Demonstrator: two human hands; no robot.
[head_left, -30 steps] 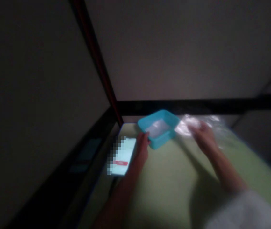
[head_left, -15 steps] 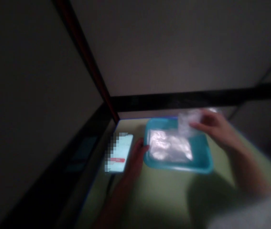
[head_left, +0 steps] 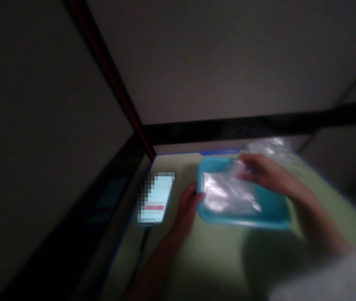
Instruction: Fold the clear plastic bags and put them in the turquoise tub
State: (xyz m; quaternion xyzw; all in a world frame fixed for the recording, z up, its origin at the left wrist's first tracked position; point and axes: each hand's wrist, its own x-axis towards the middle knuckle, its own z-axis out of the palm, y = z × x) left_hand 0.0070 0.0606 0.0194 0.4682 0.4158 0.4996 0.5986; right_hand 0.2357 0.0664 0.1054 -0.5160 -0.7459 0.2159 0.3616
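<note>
A turquoise plastic tray point(head_left: 247, 225) rests on the pale green table point(head_left: 209, 255). My left hand point(head_left: 188, 207) grips the tray's left rim, thumb over the edge and fingers outside. Inside the tray lies a shiny clear plastic bag point(head_left: 228, 196), flat against the bottom. Above the tray's back right part, my right hand point(head_left: 264, 172) pinches another clear plastic bag point(head_left: 236, 168). Its lower end meets the bag in the tray, and I cannot tell where one stops and the other begins. The dim light blurs the fingertips.
Crumpled clear plastic point(head_left: 273, 146) lies behind the tray at the back right. A lit phone point(head_left: 157, 196), partly pixelated, is left of the tray, with a dark cable point(head_left: 143, 242) running toward me. A wall point(head_left: 228, 75) with a dark band rises behind the table.
My right hand has lowered its plastic bag into the tray and moved a little left. The tray and my left hand appear slightly farther right in view. The crumpled plastic behind shows more now.
</note>
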